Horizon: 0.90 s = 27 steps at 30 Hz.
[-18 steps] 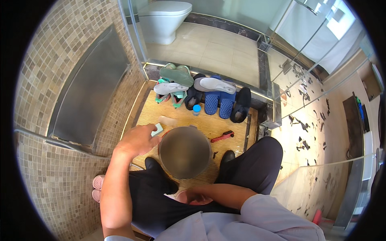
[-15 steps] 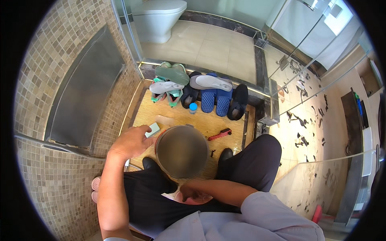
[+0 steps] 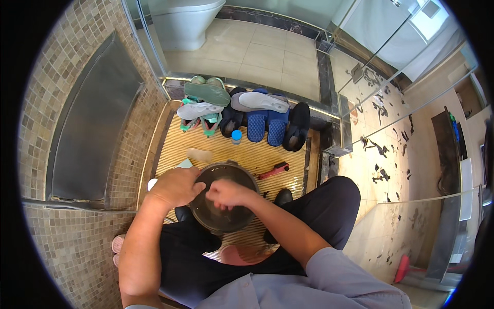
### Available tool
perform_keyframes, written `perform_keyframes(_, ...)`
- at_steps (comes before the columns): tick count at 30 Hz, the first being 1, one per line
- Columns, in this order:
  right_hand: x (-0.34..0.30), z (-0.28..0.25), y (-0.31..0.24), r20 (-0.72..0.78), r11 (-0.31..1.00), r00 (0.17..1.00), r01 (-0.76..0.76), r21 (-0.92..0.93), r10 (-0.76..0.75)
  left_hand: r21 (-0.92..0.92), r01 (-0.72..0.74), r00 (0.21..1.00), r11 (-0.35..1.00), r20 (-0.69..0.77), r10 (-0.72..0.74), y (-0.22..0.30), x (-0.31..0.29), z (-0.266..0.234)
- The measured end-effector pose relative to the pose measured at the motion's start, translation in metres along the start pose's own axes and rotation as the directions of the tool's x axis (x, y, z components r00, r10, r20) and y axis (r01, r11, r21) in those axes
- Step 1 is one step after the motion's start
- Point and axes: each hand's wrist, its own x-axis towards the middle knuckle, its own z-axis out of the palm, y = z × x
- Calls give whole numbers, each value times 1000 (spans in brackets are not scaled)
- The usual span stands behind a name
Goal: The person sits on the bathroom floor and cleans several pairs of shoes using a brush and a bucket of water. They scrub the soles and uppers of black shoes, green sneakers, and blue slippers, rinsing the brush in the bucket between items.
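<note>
I squat over a dark round pot (image 3: 226,219) held above a wooden slat mat (image 3: 257,154). My left hand (image 3: 175,186) grips the pot's left rim. My right hand (image 3: 226,193) reaches inside the pot with its fingers curled; whether it holds anything is hidden. A green sponge (image 3: 184,164) lies on the mat just beyond my left hand. To the right of the pot lies a red-handled brush (image 3: 273,170).
A row of slippers and shoes (image 3: 257,118) lines the mat's far edge, with a blue-capped bottle (image 3: 236,135) and a clear bottle (image 3: 199,154) in front. Mosaic wall (image 3: 56,242) and metal panel (image 3: 90,123) are on the left, glass panels on the right, a toilet (image 3: 182,20) beyond.
My right hand has come up from my lap into the pot. My left hand has shifted onto the pot's rim. The view has tilted slightly.
</note>
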Motion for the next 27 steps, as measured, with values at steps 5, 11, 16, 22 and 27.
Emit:
perform_keyframes(5,38,-55,38,-398,886,914,114,449,84,30,-11,1000,999,29,10,5,13,-2)
perform_keyframes(11,67,-113,91,-555,535,740,314,784,379,10,-38,996,999,80,37,-7,21,-9)
perform_keyframes(16,108,-161,137,-504,261,726,432,863,468,-65,-38,999,997,29,40,-15,16,-20)
perform_keyframes(22,140,-232,131,-721,443,356,603,663,594,-148,-2,999,989,50,10,-17,20,-30)
perform_keyframes(27,136,-324,142,-830,817,-105,282,504,548,-176,8,1000,984,21,-4,-19,17,-38)
